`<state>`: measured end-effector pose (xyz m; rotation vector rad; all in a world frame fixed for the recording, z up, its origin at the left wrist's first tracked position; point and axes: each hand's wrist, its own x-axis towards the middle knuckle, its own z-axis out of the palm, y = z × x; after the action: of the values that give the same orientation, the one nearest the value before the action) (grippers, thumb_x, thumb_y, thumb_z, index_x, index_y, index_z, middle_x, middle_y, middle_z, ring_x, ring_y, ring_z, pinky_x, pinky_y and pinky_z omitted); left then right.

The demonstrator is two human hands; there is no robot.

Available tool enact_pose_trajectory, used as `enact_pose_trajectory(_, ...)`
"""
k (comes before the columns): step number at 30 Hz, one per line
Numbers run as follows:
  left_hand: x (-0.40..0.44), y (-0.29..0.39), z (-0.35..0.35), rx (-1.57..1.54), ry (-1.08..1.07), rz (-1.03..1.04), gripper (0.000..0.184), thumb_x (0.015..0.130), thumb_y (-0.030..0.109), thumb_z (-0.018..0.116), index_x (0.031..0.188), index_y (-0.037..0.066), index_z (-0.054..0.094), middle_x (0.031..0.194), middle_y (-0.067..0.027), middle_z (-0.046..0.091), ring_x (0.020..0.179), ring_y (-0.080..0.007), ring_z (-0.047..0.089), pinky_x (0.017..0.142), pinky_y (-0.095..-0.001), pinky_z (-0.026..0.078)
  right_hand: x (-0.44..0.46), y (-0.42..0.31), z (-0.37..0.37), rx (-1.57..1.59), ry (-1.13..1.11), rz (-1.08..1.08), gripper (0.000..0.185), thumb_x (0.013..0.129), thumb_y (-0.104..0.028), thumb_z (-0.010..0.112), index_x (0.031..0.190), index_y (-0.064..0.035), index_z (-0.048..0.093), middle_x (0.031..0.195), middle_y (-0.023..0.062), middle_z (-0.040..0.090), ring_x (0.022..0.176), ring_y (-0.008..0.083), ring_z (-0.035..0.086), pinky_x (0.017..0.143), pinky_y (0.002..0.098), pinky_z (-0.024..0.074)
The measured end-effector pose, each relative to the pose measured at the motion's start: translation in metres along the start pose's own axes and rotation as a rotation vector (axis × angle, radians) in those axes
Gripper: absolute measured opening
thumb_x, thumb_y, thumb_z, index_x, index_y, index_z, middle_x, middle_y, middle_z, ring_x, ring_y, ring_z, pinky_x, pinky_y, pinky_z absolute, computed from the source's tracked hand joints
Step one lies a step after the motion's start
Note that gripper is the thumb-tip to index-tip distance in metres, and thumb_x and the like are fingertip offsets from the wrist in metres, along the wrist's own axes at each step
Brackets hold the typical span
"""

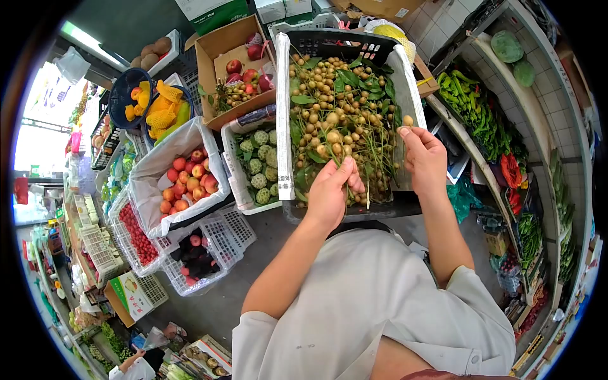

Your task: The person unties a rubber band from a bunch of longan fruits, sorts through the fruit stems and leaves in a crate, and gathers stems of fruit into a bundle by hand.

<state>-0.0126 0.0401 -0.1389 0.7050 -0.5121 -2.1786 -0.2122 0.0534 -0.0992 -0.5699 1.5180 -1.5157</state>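
Note:
A black crate (345,39) lined with white sheets holds longans (329,88) on leafy stems. My left hand (335,187) is over the crate's near part, its fingers closed round the stems of a longan bunch (332,136). At the crate's right side, my right hand (421,152) pinches a single round longan (407,120) between thumb and fingertips. The two hands are apart. Bare stems and green leaves lie between them.
Left of the crate stand green custard apples (258,158), a lined crate of peaches (190,180) and a cardboard box (221,60) of red fruit. Shelves with green peppers (465,101) line the right. A person (136,364) is at the bottom left.

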Motion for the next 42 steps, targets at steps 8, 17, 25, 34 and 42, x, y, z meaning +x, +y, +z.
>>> enact_pose_trajectory(8, 0.0, 0.001, 0.016, 0.134, 0.058, -0.009, 0.023, 0.11, 0.025, 0.048, 0.109, 0.004, 0.057, 0.096, -0.0061, 0.065, 0.082, -0.0164, 0.063, 0.072, -0.0336, 0.051, -0.019, -0.015, 0.017, -0.214, -0.379, 0.161, 0.018, 0.096, -0.017, 0.073, 0.102, 0.0, 0.073, 0.077, -0.0003, 0.068, 0.054, 0.0019, 0.049, 0.048, 0.0193, 0.0359)
enact_pose_trajectory(17, -0.007, 0.009, 0.011, -0.067, 0.034, -0.135, 0.02, 0.11, 0.028, 0.048, 0.109, 0.01, 0.053, 0.08, 0.0021, 0.043, 0.069, -0.0125, 0.04, 0.062, -0.0294, 0.036, -0.013, -0.001, 0.03, -0.561, -0.41, -0.244, 0.021, 0.091, -0.017, 0.077, 0.1, 0.0013, 0.074, 0.088, 0.0048, 0.073, 0.074, 0.0071, 0.063, 0.065, 0.0252, 0.0491)
enact_pose_trajectory(25, -0.01, 0.011, 0.015, -0.063, -0.084, -0.124, 0.027, 0.111, 0.031, 0.043, 0.09, 0.014, 0.044, 0.077, 0.0032, 0.037, 0.065, -0.0108, 0.037, 0.063, -0.0302, 0.037, 0.037, -0.02, 0.025, -0.419, -0.586, -0.161, 0.02, 0.096, -0.022, 0.074, 0.096, -0.0019, 0.074, 0.079, -0.0042, 0.069, 0.067, 0.0029, 0.055, 0.058, 0.0245, 0.0446)
enact_pose_trajectory(34, -0.004, 0.01, 0.008, -0.165, 0.035, 0.015, 0.029, 0.109, 0.031, 0.044, 0.085, 0.015, 0.043, 0.075, 0.0019, 0.04, 0.066, -0.0123, 0.04, 0.068, -0.0339, 0.039, 0.052, 0.035, -0.003, -1.525, -0.435, -0.185, 0.054, 0.083, -0.047, 0.078, 0.091, 0.0057, 0.072, 0.089, 0.03, 0.07, 0.086, 0.0459, 0.069, 0.08, 0.0514, 0.0549)
enact_pose_trajectory(42, -0.003, 0.005, 0.007, -0.109, 0.082, 0.13, 0.028, 0.11, 0.033, 0.046, 0.098, 0.009, 0.055, 0.084, -0.0051, 0.052, 0.075, -0.0202, 0.052, 0.08, -0.0411, 0.048, 0.064, 0.036, -0.014, -1.181, -0.138, -0.41, 0.027, 0.1, -0.019, 0.055, 0.112, 0.0039, 0.063, 0.088, 0.0252, 0.068, 0.082, 0.04, 0.068, 0.076, 0.0469, 0.0521)
